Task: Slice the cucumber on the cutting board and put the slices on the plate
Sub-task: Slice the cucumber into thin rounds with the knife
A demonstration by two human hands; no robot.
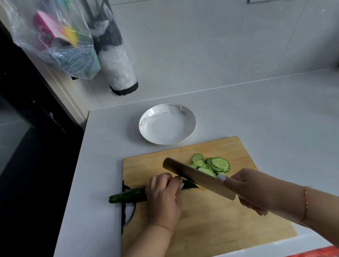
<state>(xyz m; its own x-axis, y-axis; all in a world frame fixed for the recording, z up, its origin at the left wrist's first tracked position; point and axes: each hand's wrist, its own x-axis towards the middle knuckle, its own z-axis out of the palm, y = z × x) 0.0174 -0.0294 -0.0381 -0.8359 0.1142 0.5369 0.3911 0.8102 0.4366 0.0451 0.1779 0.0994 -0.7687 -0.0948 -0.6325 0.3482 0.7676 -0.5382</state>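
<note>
White countertop (267,119) bears a wooden cutting board (214,217); left hand (164,199) grips the dark green cucumber (127,195), right hand (251,189) clasps a broad-bladed knife (198,177) beside pale slices (213,164).

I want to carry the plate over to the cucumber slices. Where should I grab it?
Take the plate by its near rim, coming from the cutting board side. The rim is raised and thin, and nothing lies in it.
</note>
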